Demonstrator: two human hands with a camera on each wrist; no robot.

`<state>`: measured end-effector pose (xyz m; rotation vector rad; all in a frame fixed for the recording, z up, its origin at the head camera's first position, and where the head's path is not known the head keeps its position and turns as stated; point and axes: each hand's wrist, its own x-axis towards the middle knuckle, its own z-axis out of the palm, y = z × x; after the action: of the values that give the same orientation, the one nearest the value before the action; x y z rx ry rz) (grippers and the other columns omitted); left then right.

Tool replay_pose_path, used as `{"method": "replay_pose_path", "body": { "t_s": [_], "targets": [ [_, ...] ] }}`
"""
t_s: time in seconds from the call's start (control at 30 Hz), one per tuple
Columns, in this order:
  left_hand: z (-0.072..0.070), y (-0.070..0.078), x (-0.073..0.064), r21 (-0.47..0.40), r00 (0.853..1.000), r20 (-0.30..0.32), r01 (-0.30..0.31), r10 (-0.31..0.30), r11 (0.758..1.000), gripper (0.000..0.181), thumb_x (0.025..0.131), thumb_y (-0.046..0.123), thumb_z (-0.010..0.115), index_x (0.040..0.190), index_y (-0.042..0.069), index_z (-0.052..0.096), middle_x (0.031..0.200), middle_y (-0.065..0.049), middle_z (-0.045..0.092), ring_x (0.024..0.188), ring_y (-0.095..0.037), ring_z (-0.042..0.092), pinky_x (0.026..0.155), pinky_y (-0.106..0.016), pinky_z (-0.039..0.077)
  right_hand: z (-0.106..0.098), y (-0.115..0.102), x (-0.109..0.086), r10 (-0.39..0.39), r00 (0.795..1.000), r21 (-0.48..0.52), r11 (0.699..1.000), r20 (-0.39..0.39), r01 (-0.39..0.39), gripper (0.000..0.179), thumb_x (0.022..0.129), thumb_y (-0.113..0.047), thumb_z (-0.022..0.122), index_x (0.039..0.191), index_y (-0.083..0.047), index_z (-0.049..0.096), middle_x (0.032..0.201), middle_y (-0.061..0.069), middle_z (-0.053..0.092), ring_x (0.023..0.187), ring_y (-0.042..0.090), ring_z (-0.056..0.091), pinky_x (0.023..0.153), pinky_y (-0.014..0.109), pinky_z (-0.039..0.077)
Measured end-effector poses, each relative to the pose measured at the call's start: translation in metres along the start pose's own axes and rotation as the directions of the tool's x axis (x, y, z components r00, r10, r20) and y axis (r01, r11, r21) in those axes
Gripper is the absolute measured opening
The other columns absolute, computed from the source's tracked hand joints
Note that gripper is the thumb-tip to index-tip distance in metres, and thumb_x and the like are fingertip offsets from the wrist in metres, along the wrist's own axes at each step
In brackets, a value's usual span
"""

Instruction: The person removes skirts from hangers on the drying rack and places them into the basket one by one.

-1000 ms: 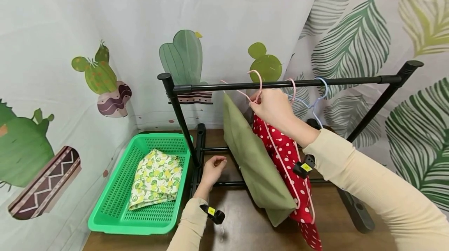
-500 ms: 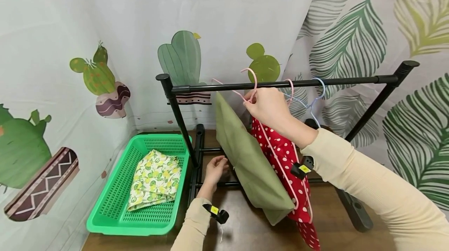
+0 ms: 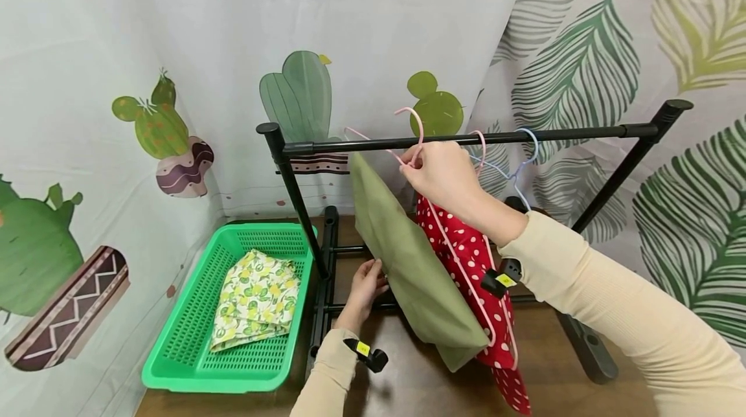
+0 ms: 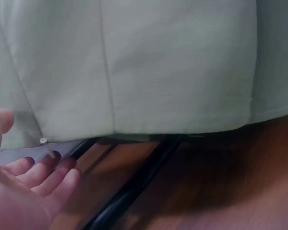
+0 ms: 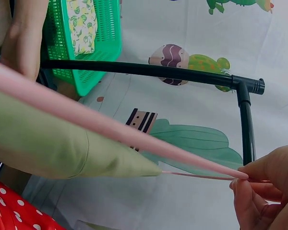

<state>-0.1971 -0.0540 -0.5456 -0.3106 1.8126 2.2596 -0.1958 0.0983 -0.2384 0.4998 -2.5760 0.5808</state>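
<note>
My right hand (image 3: 445,174) pinches a pink hanger (image 3: 417,124) just below its hook, and the hook overlaps the black rail (image 3: 373,144). On this hanger is a plain olive-green garment (image 3: 416,268), tilted down toward the front right. In the right wrist view, thumb and fingertips meet on the pink hanger (image 5: 197,165). My left hand (image 3: 364,287) is at the garment's left edge. The left wrist view shows that hand's fingers (image 4: 62,179) loosely extended below the hem, close to a small pale tag end (image 4: 43,140), with the thumb apart above.
Beside the green garment, a red polka-dot garment (image 3: 460,236) hangs on another pink hanger (image 3: 482,145). Further right is a blue hanger (image 3: 533,145). A green basket (image 3: 160,355) with folded lemon-print cloth (image 3: 256,297) stands left of the black rack. Printed curtains (image 3: 373,9) close off the back.
My right hand has shifted slightly left along the rail with the pink hanger and green garment. My left hand has moved right and up to the garment's edge.
</note>
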Motion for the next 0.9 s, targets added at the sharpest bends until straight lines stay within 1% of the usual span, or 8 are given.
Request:
{"method": "replay_pose_path", "body": {
  "t_s": [0.1,0.2,0.3,0.37,0.43,0.53,0.7,0.9],
  "targets": [
    [0.003,0.0,0.0,-0.068,0.999,0.04,0.017,-0.014,0.998,0.055,0.093,0.035,0.05,0.132,-0.001,0.035,0.112,-0.013,0.053,0.085,-0.014,0.06,0.075,-0.03,0.05,-0.002,-0.001,0.0,0.001,1.0,0.011,1.0,-0.004,-0.001,0.015,0.083,-0.024,0.066,0.083,-0.012,0.075,0.069,0.001,0.069,0.056,0.018,0.058,0.047,0.031,0.04],
    [0.005,0.001,-0.001,-0.154,0.997,0.073,0.036,-0.025,0.987,0.047,0.092,0.033,0.052,0.124,0.003,0.037,0.102,-0.005,0.052,0.081,-0.013,0.059,0.07,-0.027,0.048,-0.003,-0.001,0.0,-0.001,1.0,0.021,1.0,-0.001,0.001,0.016,0.083,-0.024,0.065,0.084,-0.011,0.075,0.07,0.002,0.07,0.056,0.018,0.059,0.047,0.03,0.041],
    [0.005,0.001,-0.003,-0.213,0.996,0.08,0.051,-0.034,0.976,0.035,0.091,0.028,0.054,0.115,0.007,0.038,0.096,-0.002,0.052,0.077,-0.012,0.059,0.067,-0.027,0.048,-0.004,0.0,0.0,0.0,1.0,0.025,1.0,0.0,0.0,0.016,0.083,-0.023,0.065,0.085,-0.011,0.075,0.071,0.002,0.07,0.056,0.018,0.059,0.047,0.031,0.042],
    [0.003,0.002,-0.003,-0.226,0.997,0.073,0.052,-0.036,0.973,0.031,0.091,0.025,0.054,0.112,0.009,0.039,0.094,-0.002,0.051,0.074,-0.012,0.058,0.066,-0.027,0.047,-0.004,0.0,0.0,0.003,1.0,0.02,1.0,-0.002,-0.003,0.016,0.083,-0.023,0.065,0.086,-0.011,0.075,0.071,0.002,0.07,0.057,0.019,0.06,0.048,0.032,0.042],
    [0.001,0.004,-0.004,-0.229,0.997,0.063,0.05,-0.037,0.972,0.028,0.091,0.023,0.055,0.109,0.009,0.04,0.092,-0.002,0.05,0.072,-0.011,0.058,0.065,-0.027,0.047,-0.005,0.001,0.0,0.006,1.0,0.006,1.0,-0.006,-0.006,0.016,0.083,-0.023,0.065,0.087,-0.012,0.075,0.072,0.002,0.07,0.059,0.021,0.061,0.05,0.034,0.043],
    [-0.004,0.005,-0.005,-0.21,0.998,0.054,0.035,-0.024,0.977,0.025,0.091,0.021,0.054,0.108,0.007,0.042,0.091,-0.002,0.052,0.07,-0.011,0.058,0.064,-0.026,0.047,-0.006,0.003,-0.001,0.008,1.0,-0.011,1.0,-0.011,-0.008,0.016,0.083,-0.023,0.065,0.087,-0.012,0.075,0.072,0.002,0.07,0.061,0.022,0.062,0.051,0.036,0.044],
    [-0.012,0.008,-0.007,-0.195,0.998,0.056,0.024,-0.013,0.981,0.022,0.092,0.02,0.055,0.108,0.006,0.047,0.089,-0.002,0.055,0.068,-0.01,0.059,0.064,-0.027,0.048,-0.005,0.005,-0.002,0.0,1.0,-0.028,1.0,-0.017,-0.001,0.015,0.083,-0.023,0.065,0.086,-0.012,0.075,0.071,0.002,0.07,0.059,0.022,0.06,0.048,0.035,0.042],
    [-0.019,0.012,-0.011,-0.161,0.998,0.064,0.023,-0.013,0.987,0.032,0.091,0.02,0.057,0.115,0.002,0.048,0.091,-0.002,0.058,0.075,-0.011,0.061,0.069,-0.028,0.05,-0.003,0.008,-0.004,-0.003,1.0,-0.034,0.999,-0.029,0.002,0.014,0.082,-0.022,0.066,0.086,-0.012,0.075,0.069,0.002,0.069,0.059,0.022,0.06,0.047,0.035,0.043]
  ]
}}
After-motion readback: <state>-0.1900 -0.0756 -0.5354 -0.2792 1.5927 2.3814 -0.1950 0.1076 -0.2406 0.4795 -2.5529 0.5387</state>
